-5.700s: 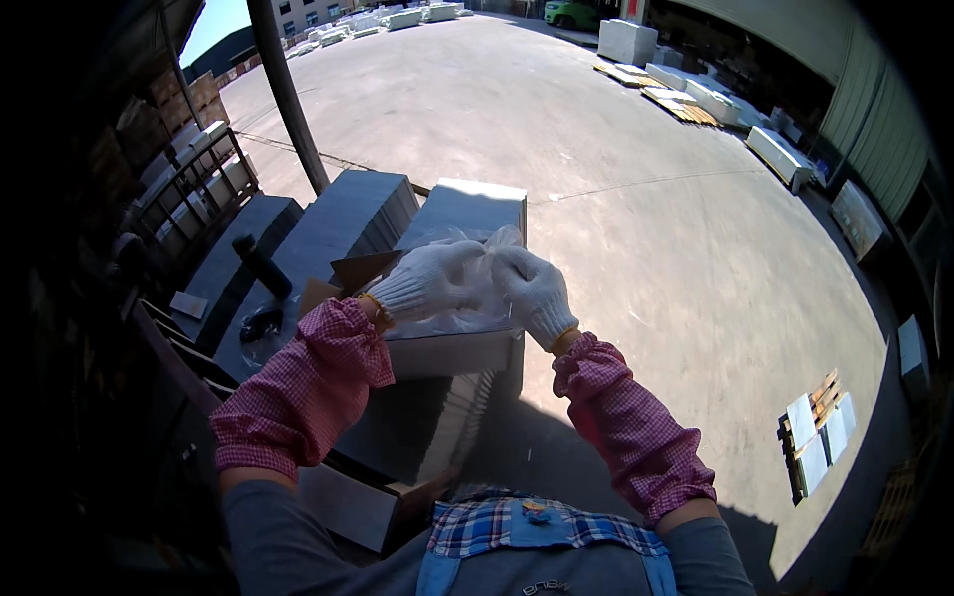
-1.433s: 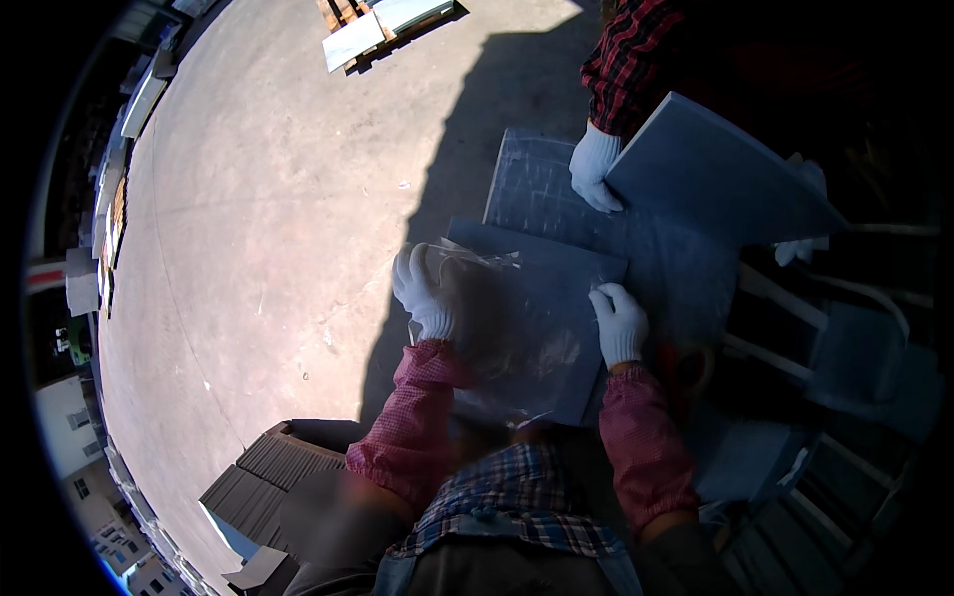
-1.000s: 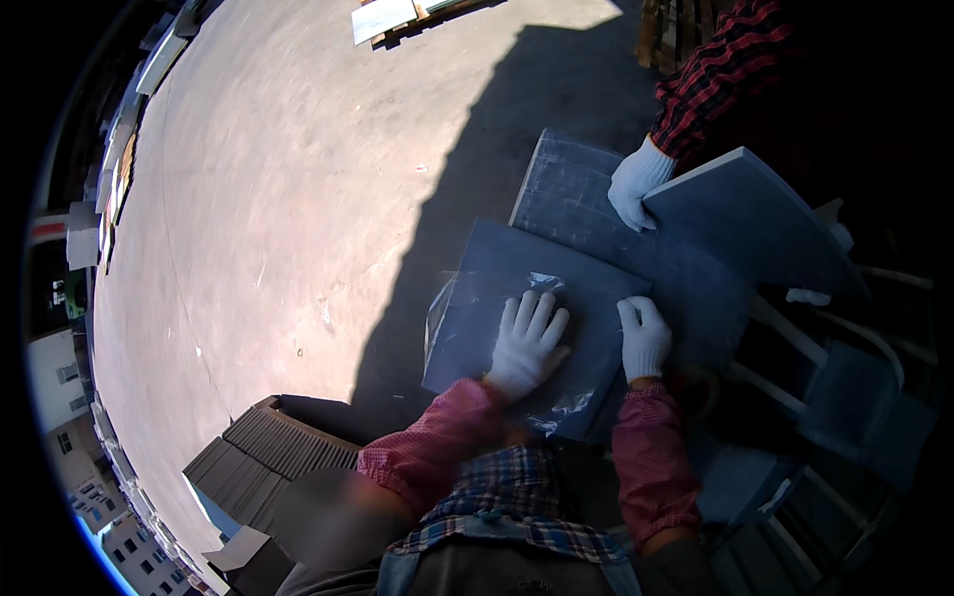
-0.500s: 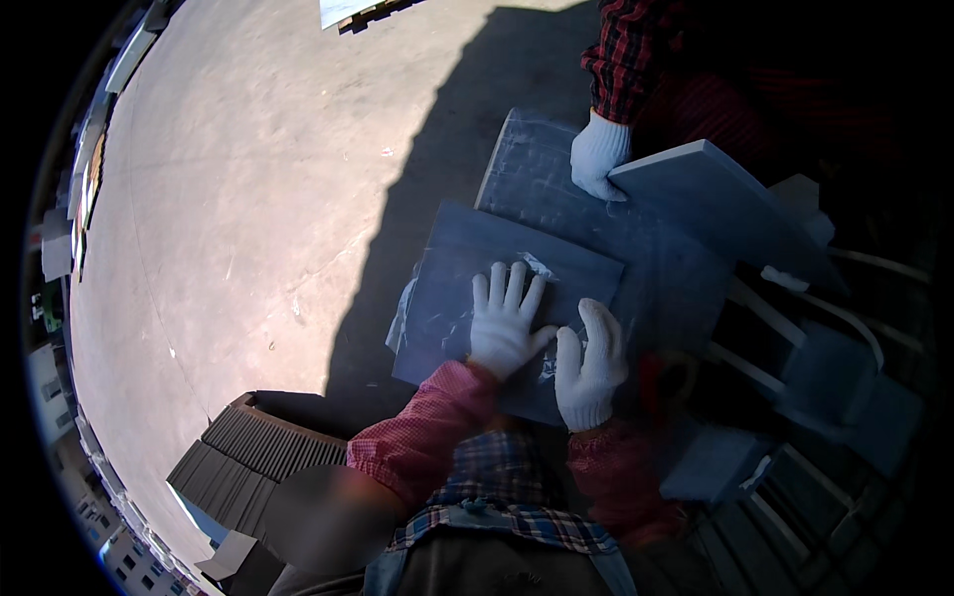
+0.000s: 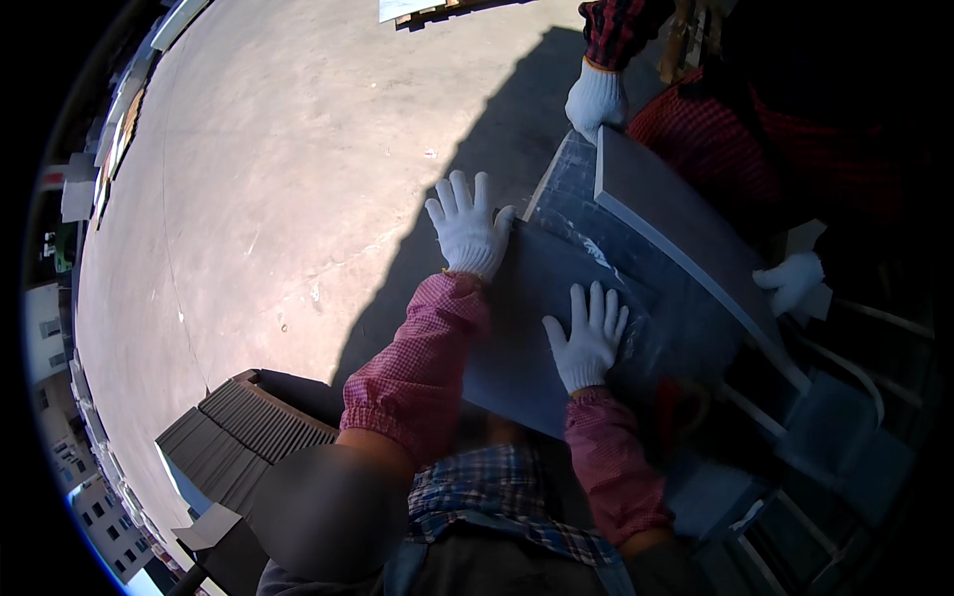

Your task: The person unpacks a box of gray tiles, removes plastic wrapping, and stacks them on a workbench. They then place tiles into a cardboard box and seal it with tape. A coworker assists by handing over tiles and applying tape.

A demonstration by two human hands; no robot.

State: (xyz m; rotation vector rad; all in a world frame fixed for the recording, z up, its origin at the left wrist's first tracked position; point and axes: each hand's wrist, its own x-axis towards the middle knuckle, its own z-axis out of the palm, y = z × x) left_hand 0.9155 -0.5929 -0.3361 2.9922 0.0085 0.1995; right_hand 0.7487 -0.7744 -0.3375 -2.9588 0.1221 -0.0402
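A flat dark grey tile or board (image 5: pixel 522 318) lies in front of me on a larger dark, scuffed surface (image 5: pixel 568 189). My left hand (image 5: pixel 465 228), in a white knitted glove, is at the board's far left edge with its fingers spread; the thumb is by the corner. On the board's right part rests my right hand (image 5: pixel 589 343), gloved too, flat with fingers apart. A crumpled scrap of clear film or tape (image 5: pixel 596 253) shows near the board's far edge. Opposite, a co-worker's gloved hands hold another grey board (image 5: pixel 686 228) tilted at its two ends.
Stacked dark ribbed pieces (image 5: pixel 238 427) stand at the lower left. A red ring-shaped item (image 5: pixel 668 405), partly in shadow, lies right of my right forearm. Pale curved bars and grey blocks (image 5: pixel 825 417) fill the right side. Sunlit concrete floor (image 5: pixel 268 199) stretches to the left.
My left hand has gone from the board's middle to its far left edge. My right hand has flattened onto the board. The co-worker's board has swung to a steeper angle.
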